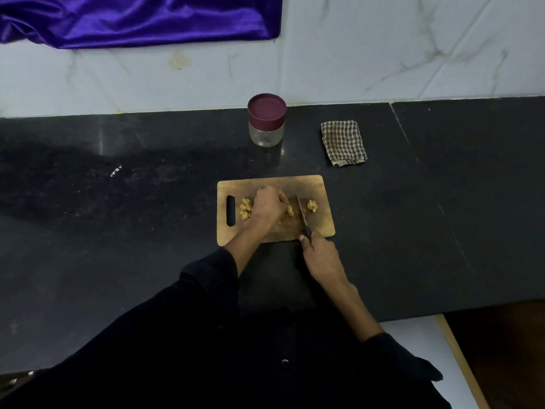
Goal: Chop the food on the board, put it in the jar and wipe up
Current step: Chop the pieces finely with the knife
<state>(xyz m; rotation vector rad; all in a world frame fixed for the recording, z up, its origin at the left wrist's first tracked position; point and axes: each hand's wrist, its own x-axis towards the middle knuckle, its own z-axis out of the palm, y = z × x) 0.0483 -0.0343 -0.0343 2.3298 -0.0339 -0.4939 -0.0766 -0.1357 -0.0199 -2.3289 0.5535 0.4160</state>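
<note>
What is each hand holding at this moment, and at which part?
The right hand grips the knife by its dark handle, blade down on the board. The left hand holds a food piece with its fingertips.

Small yellow food pieces (312, 205) lay on the flat wooden chopping board (318, 187). The clear glass jar (266, 134), lid on, looked empty. The checked cloth (343, 142) lay folded.

Brightness: dim overall; the dark surface (118, 231) swallows detail.
Light source: cannot tell.
Shadows: a broad soft shadow lies across the surface at left.
Glare: faint vertical streaks on the surface; sheen on the purple cloth (141, 19).
Sharpness: soft, slightly grainy.
Distortion: wide-angle bending of the edges.
</note>
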